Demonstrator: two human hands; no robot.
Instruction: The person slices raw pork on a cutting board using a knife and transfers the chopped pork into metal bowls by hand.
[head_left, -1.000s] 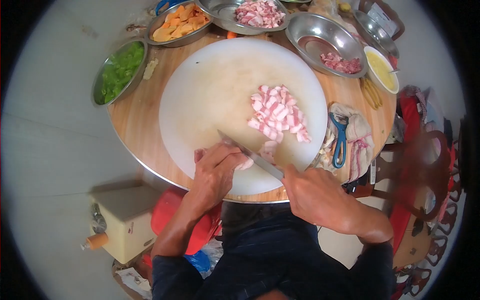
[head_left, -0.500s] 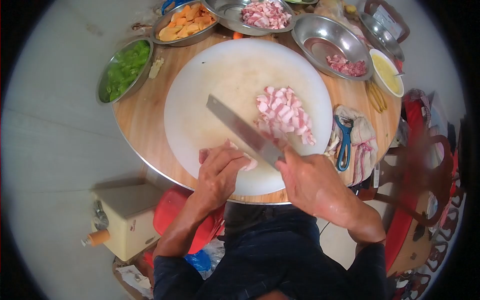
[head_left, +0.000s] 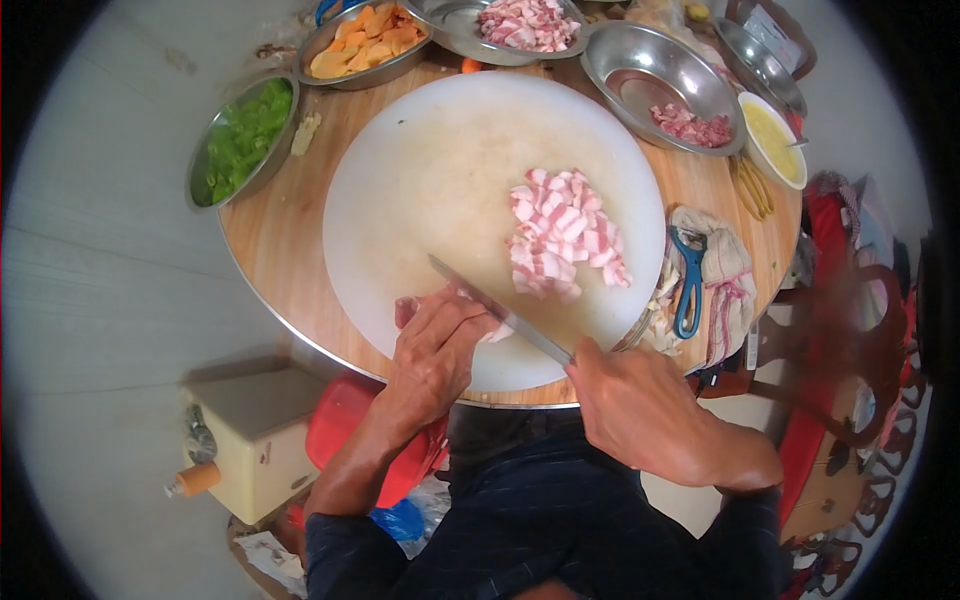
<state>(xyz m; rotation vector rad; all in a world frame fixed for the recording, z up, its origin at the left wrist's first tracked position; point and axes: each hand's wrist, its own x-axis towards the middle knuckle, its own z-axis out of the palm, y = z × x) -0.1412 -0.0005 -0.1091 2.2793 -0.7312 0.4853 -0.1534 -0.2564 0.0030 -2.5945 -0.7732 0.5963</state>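
Gripping a knife [head_left: 535, 335], the right hand [head_left: 640, 405] is closed round the handle and hides it; the left hand [head_left: 432, 360], fingers bent, holds a piece of meat [head_left: 405, 312] against the near side of a round white cutting board [head_left: 410, 190], covering most of it; the blade crosses right by the fingertips, though how deep it sits in the meat cannot be told. The small red mark [head_left: 265, 453] on the cream box [head_left: 230, 400] is too tiny to read; so is any print on the pale paper [head_left: 768, 35] at upper right; diced meat [head_left: 565, 232] lies heaped on the board's right half; beside the board, a blue tool [head_left: 690, 285] rests on a crumpled cloth [head_left: 730, 295]; metal bowls [head_left: 660, 62] with green pieces [head_left: 245, 138], orange slices [head_left: 368, 42] and meat ring the far side, some cut off at the top edge; the left forearm partly hides a red plastic object [head_left: 345, 415].
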